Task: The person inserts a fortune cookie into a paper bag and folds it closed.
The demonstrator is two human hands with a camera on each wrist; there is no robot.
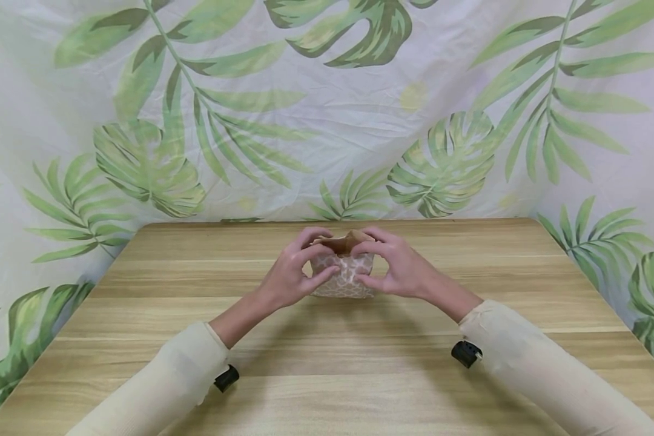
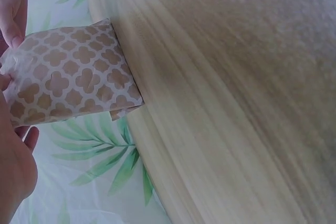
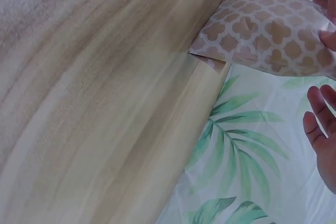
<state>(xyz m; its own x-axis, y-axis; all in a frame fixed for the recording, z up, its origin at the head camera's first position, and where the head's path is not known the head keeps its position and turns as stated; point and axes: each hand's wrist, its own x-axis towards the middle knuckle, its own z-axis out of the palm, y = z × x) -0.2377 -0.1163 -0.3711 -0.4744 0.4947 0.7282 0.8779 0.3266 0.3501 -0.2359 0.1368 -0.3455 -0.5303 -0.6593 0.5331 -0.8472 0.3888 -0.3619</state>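
Observation:
A small paper bag, brown with a white quatrefoil lattice print, stands near the table's back edge, its mouth open upward and showing plain brown inside. My left hand pinches the left side of its mouth, thumb against the printed front and fingers at the rim. On the opposite side, my right hand pinches the rim in the same way. In the left wrist view the bag has a folded flap at its bottom corner. The right wrist view shows some fingers of the right hand spread beside the bag.
The wood-grain table runs back to a white cloth printed with green leaves. A small black device hangs under the left sleeve, and another black device under the right sleeve.

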